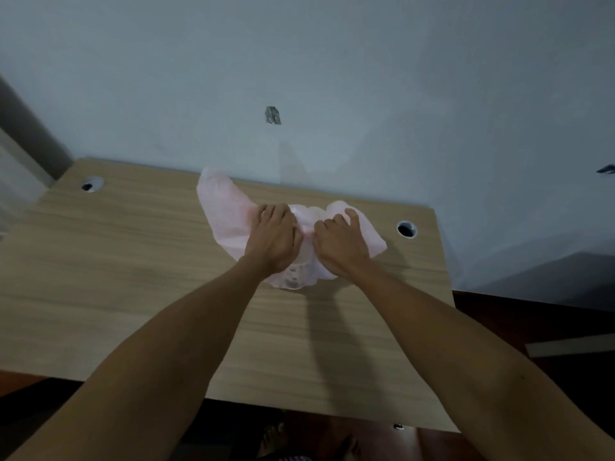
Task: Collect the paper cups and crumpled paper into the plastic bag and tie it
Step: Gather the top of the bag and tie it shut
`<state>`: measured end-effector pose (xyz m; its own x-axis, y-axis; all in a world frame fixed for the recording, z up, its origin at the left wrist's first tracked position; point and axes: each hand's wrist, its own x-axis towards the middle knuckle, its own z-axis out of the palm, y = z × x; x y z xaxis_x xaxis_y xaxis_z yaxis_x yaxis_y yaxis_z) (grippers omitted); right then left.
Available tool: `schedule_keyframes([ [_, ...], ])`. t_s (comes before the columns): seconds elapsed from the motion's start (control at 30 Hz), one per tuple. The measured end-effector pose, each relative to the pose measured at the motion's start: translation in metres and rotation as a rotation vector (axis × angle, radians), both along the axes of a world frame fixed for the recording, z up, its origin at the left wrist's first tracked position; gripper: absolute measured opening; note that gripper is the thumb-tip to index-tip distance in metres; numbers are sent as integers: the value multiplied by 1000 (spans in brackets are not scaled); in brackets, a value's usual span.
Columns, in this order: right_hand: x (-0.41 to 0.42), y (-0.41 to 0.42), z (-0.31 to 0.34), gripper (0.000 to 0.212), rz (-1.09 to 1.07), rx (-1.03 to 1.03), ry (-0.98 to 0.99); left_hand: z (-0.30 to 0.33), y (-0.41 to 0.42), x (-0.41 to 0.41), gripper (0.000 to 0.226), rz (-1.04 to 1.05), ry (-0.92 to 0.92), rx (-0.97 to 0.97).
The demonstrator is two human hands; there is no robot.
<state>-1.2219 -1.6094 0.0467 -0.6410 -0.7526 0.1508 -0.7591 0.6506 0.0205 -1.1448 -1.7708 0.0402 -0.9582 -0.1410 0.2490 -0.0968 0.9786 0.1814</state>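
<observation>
Scene: two bare forearms reach from the near edge over a light wood-grain counter (133, 277) set against a pale blue wall (366, 78).
Bag: a thin, translucent pink plastic bag (226, 221) lies on the far middle of the counter, just short of the wall.
Bag shape: one loose flap spreads up and to the left, another spills to the right, and a rounded bulge hangs toward the viewer between the wrists.
Contents: faint pale shapes show through the near bulge; what they are cannot be told.
Left hand: the left hand (273, 237) presses down on the bag's middle, its grip curled over gathered plastic.
Right hand: the right hand (339, 244) sits just beside it, fingers bent and its grip bunched on the bag's right side.
Hands together: knuckles nearly touch, with a pinch of pink plastic between them.
Counter fittings: one round cable hole (91, 184) sits at the far left corner, a second cable hole (406, 229) near the far right edge.
Wall: a small dark patch (273, 115) marks the wall above the bag.
Floor: dark reddish floor (532, 321) shows to the right of the counter.
</observation>
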Motion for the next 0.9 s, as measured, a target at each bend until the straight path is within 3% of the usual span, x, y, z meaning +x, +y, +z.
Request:
schedule_keyframes([
  [0.1, -7, -5, 10, 31, -14, 101, -205, -15, 9, 9, 30, -167, 124, -176],
  [0.3, -31, 4, 16, 31, -74, 129, -548, -31, 19, -1, 29, -94, -79, -214],
  [0.4, -51, 15, 35, 58, -57, 494, -520, -23, 21, -9, 26, -85, -166, -209],
  [0.47, -61, 23, 49, 46, -59, 708, -429, -21, 21, -16, 22, -87, -204, -226],
  [0.53, -72, 30, 60, 30, -113, 768, -430, -18, 22, -20, 22, -62, -242, -245],
  [0.67, -88, 36, 72, 36, -103, 472, -694, -16, 29, -27, 23, -68, -314, -256],
  [0.8, -70, 34, 55, 49, -169, -206, -1113, -20, 39, -31, 24, -33, -333, -228],
  [0.9, -49, 25, 24, 36, -325, -626, -1212, -24, 40, -31, 26, -13, -324, -236],
])
